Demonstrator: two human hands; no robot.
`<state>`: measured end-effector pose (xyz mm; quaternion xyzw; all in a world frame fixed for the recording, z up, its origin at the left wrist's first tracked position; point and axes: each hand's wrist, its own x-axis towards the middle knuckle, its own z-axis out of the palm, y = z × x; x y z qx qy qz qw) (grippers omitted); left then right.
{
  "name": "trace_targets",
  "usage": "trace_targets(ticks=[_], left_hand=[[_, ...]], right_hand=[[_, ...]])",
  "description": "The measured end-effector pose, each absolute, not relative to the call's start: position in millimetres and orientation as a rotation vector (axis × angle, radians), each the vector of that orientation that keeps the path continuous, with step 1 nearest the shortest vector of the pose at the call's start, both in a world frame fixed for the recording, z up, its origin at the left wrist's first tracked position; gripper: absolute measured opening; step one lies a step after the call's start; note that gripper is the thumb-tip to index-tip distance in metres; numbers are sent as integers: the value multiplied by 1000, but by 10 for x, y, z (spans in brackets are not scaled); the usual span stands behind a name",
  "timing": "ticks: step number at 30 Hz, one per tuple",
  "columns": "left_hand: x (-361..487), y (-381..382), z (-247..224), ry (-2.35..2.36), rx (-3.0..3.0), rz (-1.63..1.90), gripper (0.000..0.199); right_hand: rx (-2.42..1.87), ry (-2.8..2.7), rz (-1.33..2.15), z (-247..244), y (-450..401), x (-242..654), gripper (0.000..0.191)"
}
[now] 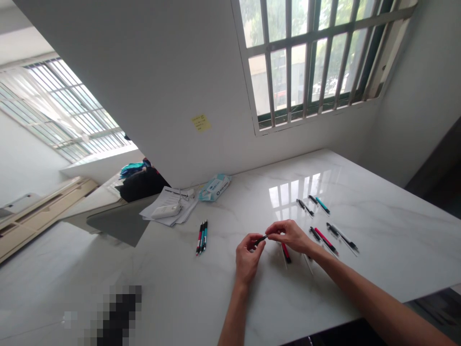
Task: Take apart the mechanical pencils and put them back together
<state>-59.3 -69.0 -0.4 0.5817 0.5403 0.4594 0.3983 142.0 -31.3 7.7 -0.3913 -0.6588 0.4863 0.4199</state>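
A short black pen part (260, 240) is gripped between the thumb and fingers of my left hand (248, 259). My right hand (291, 236) has its thumb and fingers pinched at the other end of that part, near a light-coloured tip. Below my right hand lie a red and black pen barrel (285, 253) and a thin white refill (309, 265), both partly covered. To the right are another red barrel (326, 240), a clear barrel with a black end (344, 236) and a teal barrel (322, 205), with black pieces and thin refills beside them.
Several whole pens (202, 238) lie side by side on the marbled white table (230, 302), left of my hands. Farther back are a wipes packet (215, 187), papers (147, 211) and a white device (166, 210). A barred window (306, 43) is above.
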Motion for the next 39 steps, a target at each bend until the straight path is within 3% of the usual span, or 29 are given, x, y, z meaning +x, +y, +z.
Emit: trace_targets(ticks=[16, 33, 39], left_hand=[[-579, -690, 11, 1401, 1530, 1157, 24], [-580, -699, -1, 1389, 1581, 1122, 22], [-580, -708, 24, 1372, 1571, 1132, 25]], right_hand=[[-1000, -1751, 1166, 53, -321, 1440, 20], [-1084, -1992, 1047, 121, -363, 1458, 41], [-1001, -1996, 1061, 183, -384, 1483, 20]])
